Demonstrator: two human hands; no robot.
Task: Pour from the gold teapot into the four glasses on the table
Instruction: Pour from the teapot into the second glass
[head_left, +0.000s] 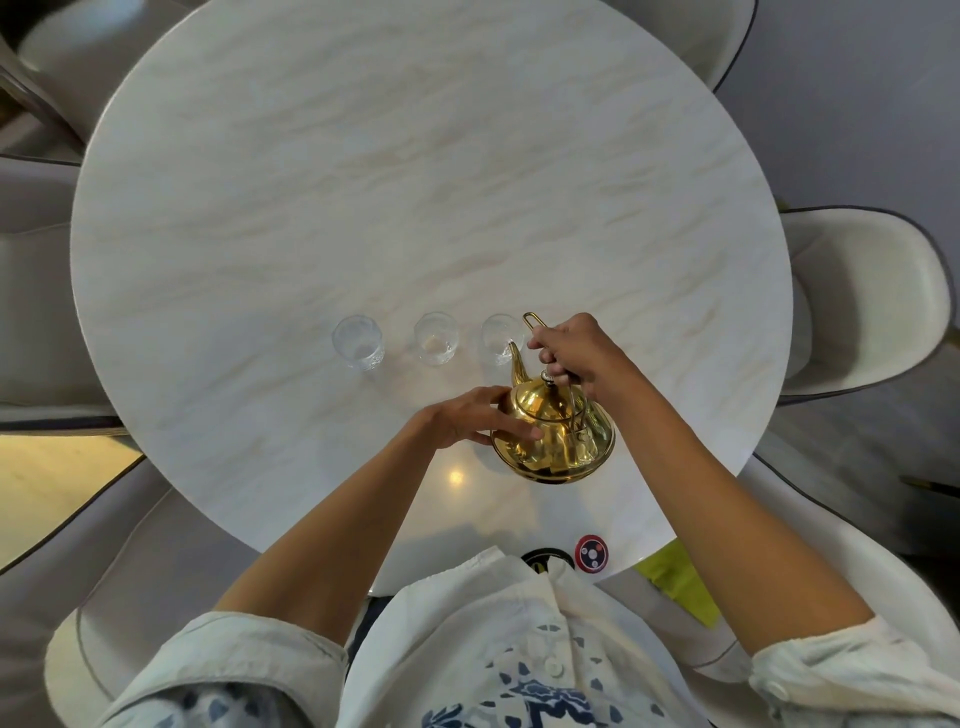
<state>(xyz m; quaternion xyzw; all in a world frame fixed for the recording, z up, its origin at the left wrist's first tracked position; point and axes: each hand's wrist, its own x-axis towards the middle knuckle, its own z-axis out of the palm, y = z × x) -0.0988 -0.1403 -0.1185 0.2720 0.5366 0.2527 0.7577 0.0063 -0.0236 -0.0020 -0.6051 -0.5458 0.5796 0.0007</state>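
Above the table (363, 182), both hands tilt teapot (553, 436).

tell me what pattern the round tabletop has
The round marble-look tabletop is off-white with faint beige veining streaks running diagonally across it, seen best in the head view.

pale chairs (862, 296) around, 2 round stickers (592, 554), green cloth (680, 582)

The light is soft and even, rather bright on the round marble table (363, 182). One small warm glare spot (455, 476) shines on the tabletop near its close edge. The gold teapot (553, 434) gives strong reflections. Shadows are weak. The wide lens bends the chairs (872, 296) at the edges, and the corners look a little soft.
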